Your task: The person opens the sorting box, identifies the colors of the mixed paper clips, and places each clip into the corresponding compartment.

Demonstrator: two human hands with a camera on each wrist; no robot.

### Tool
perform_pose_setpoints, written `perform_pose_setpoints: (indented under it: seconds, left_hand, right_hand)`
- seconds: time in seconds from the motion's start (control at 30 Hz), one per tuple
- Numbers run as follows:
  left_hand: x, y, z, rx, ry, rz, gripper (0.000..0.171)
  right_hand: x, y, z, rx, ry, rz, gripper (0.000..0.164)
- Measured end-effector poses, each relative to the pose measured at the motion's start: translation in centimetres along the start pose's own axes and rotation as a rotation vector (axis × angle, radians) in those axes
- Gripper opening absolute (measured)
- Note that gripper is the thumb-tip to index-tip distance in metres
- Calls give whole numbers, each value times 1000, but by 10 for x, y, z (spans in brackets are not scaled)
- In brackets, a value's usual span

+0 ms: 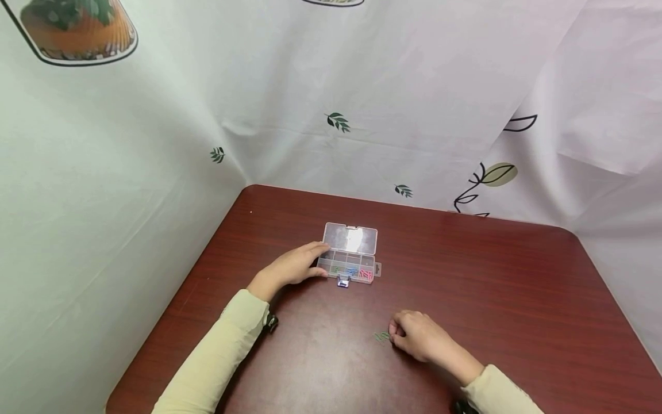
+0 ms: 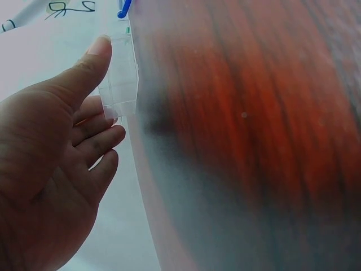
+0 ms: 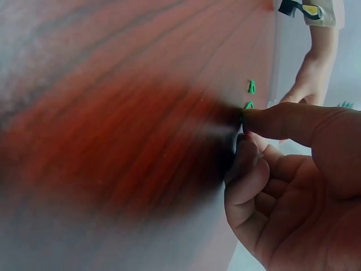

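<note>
A clear compartment box (image 1: 345, 265) stands on the table, its lid (image 1: 350, 238) raised at the back. My left hand (image 1: 295, 265) grips the box's left end, thumb on the front side and fingers behind; the left wrist view shows this hand (image 2: 62, 135) around the box's end (image 2: 121, 84). Near the table's front, my right hand (image 1: 421, 334) pinches what looks like a green paper clip, mostly hidden by thumb and forefinger. Loose green paper clips (image 1: 381, 336) lie just left of its fingertips. The right wrist view shows green clips (image 3: 251, 86) beyond the thumb.
Front compartments of the box hold green, blue (image 1: 351, 271) and pink clips (image 1: 366, 274). A latch (image 1: 343, 282) hangs off the box's front. The dark red table (image 1: 491, 276) meets a white patterned cloth (image 1: 414, 86) at the back and sides.
</note>
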State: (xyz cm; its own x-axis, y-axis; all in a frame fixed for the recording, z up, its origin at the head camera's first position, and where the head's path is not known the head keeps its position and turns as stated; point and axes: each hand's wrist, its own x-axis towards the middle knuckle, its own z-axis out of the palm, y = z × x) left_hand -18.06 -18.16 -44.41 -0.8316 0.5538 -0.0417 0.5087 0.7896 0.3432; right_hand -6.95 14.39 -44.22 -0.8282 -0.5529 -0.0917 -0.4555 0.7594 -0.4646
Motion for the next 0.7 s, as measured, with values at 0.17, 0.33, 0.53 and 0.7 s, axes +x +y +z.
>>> perform_pose_setpoints:
  seconds: [0.17, 0.33, 0.53, 0.7]
  left_hand:
    - [0, -1, 0, 2, -13, -18, 70]
    - [1, -1, -1, 0, -12, -18, 69]
    - [0, 0, -1, -1, -17, -19, 70]
    - [0, 0, 0, -5, -14, -18, 70]
  right_hand:
    - [2, 1, -1, 8, -2, -16, 21]
    - [5, 4, -4, 34, 46, -76, 21]
    - [10, 3, -9, 91, 98, -125, 22]
    - [15, -1, -14, 84, 121, -95, 11]
